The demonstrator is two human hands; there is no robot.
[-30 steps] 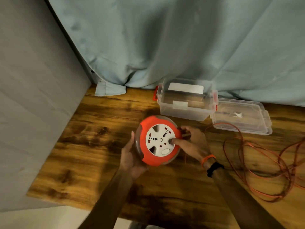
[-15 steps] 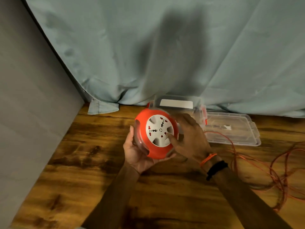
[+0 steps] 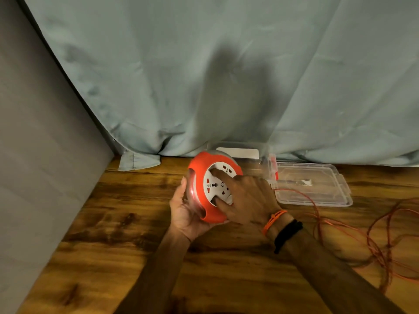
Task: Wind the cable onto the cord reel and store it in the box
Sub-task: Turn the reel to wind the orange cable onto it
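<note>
Orange round plastic cord reel (image 3: 205,189) cupped in left hand (image 3: 184,211); right hand (image 3: 246,201) fingers hooked into its white face.

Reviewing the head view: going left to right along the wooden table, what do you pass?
Left hand → round orange cord reel with a white socket face → right hand → clear plastic box lid lying flat → loose tangle of thin orange cable.

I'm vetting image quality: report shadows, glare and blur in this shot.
Head view: warm, dim light; a dark shadow falls on the curtain; a bright glare streak on the reel's clear side; right hand slightly motion-blurred; loose cable soft toward the right edge.
</note>
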